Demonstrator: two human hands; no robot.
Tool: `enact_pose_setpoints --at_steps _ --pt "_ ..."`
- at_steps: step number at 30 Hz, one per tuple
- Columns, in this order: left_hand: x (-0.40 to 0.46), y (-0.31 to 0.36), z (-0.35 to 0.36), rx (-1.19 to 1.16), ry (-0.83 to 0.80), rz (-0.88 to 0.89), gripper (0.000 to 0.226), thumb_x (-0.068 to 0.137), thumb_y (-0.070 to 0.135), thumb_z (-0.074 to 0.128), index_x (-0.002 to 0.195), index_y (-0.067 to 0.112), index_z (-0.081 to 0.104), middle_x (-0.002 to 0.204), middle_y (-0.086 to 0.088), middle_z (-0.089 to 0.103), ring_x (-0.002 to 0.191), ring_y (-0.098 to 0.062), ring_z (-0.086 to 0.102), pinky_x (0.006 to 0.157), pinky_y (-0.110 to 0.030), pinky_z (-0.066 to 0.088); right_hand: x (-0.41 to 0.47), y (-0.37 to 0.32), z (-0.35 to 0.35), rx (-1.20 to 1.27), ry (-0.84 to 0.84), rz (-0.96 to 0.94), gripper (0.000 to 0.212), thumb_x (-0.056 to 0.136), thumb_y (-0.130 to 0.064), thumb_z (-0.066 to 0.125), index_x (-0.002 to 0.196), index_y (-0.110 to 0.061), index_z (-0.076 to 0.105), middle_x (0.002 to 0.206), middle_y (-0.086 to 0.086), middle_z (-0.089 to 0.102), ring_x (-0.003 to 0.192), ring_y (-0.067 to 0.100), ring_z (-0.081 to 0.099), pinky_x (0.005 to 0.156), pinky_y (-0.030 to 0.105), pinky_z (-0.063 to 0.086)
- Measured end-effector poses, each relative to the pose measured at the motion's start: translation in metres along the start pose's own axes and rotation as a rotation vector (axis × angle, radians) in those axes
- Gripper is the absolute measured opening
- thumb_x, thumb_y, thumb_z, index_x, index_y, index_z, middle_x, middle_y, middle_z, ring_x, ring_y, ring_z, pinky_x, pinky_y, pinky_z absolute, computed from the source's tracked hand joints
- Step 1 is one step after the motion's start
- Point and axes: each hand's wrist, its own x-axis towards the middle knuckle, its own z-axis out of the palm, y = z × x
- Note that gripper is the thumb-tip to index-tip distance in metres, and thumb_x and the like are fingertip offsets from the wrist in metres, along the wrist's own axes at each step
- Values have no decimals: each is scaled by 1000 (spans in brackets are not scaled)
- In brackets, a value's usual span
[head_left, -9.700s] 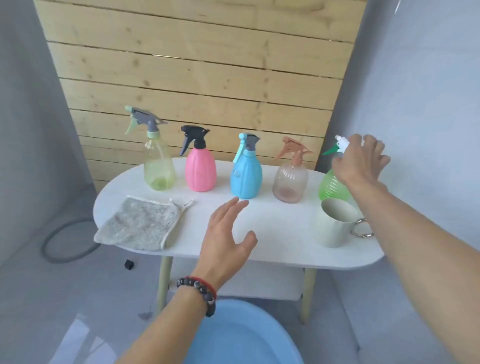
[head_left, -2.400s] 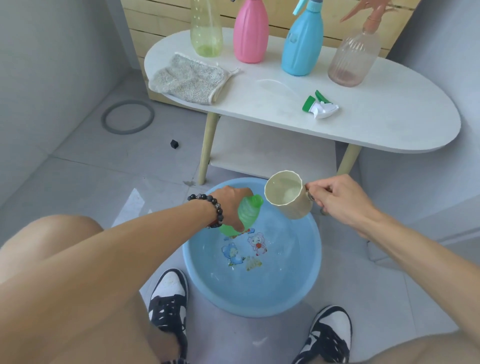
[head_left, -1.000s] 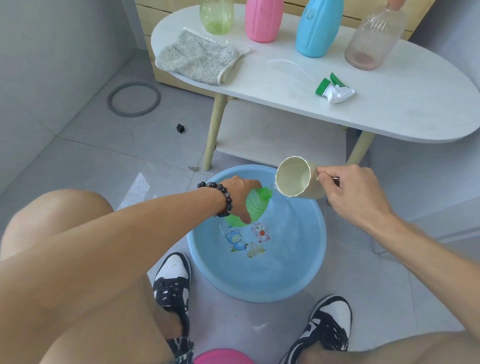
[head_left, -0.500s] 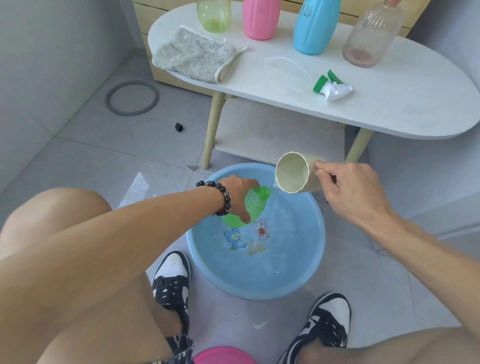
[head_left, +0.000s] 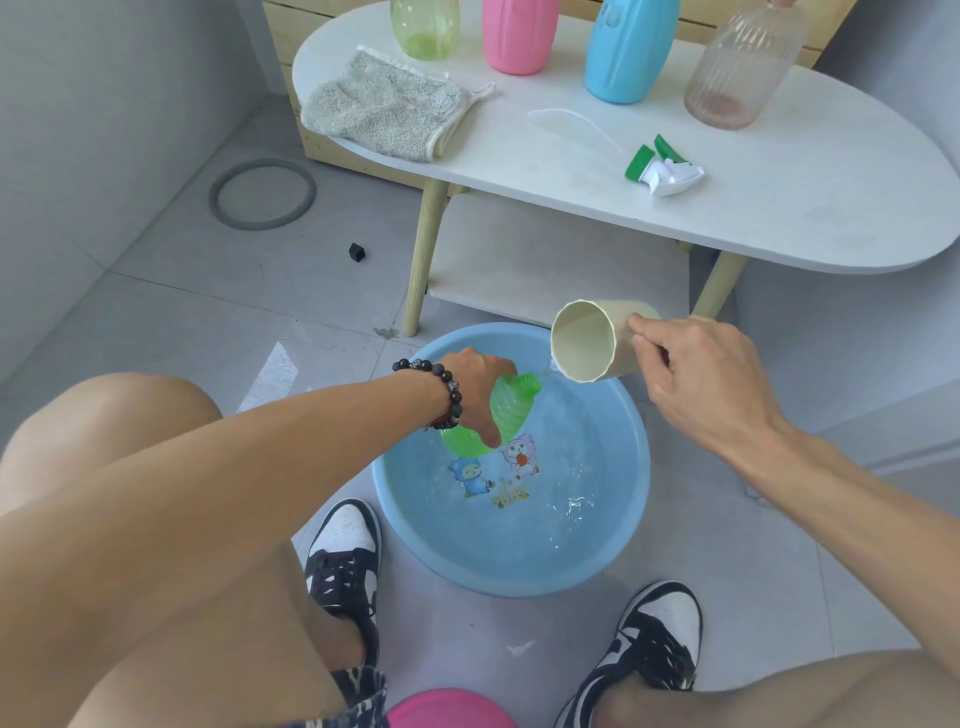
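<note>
My left hand (head_left: 475, 387) grips a green ribbed bottle (head_left: 506, 410) with no cap, tilted over a blue basin (head_left: 613, 551) of water on the floor. My right hand (head_left: 691, 374) holds a cream cup (head_left: 587, 345) by its handle, tipped on its side with its rim just above the bottle's open neck. A thin stream of water runs from the cup's rim to the neck. The bottle's green and white spray head (head_left: 662, 171) lies on the white table (head_left: 831, 208).
On the table stand a yellow-green bottle (head_left: 426, 28), a pink bottle (head_left: 519, 34), a blue bottle (head_left: 628, 49) and a clear pinkish bottle (head_left: 737, 67), beside a grey cloth (head_left: 382, 106). A grey ring (head_left: 262, 193) lies on the tiled floor. My shoes flank the basin.
The cup has tipped further onto its side over the bottle's neck since a second ago. The bottle stays in my left hand above the basin.
</note>
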Motion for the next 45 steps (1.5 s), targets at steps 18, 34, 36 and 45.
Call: enact_pose_setpoints --at_steps 18,34,36,45 --pt "-2 8 -3 -2 23 28 101 65 50 87 150 29 36 135 -2 55 121 -24 56 90 -36 54 -1 1 5 -28 65 -77 31 99 -17 44 107 -7 73 57 2 50 61 29 38 55 39 44" --pt "-5 13 -7 -23 46 35 100 65 49 88 149 29 38 134 -2 55 120 -23 56 92 -38 54 -3 -1 7 -171 93 -137 27 97 -8 60 122 -7 70 65 4 62 65 32 51 57 39 38" --pt "-5 13 -7 -23 45 38 100 65 49 88 149 29 38 133 -2 56 119 -23 56 91 -38 54 -3 -1 8 -201 100 -143 29 94 -5 64 123 -7 69 66 4 63 66 32 52 57 39 37" --pt "-5 14 -7 -40 42 33 101 64 50 88 150 30 38 133 -1 56 117 -23 58 91 -38 55 -5 1 11 -274 146 -191 34 90 -3 68 124 -5 69 65 4 60 65 32 51 58 38 34"
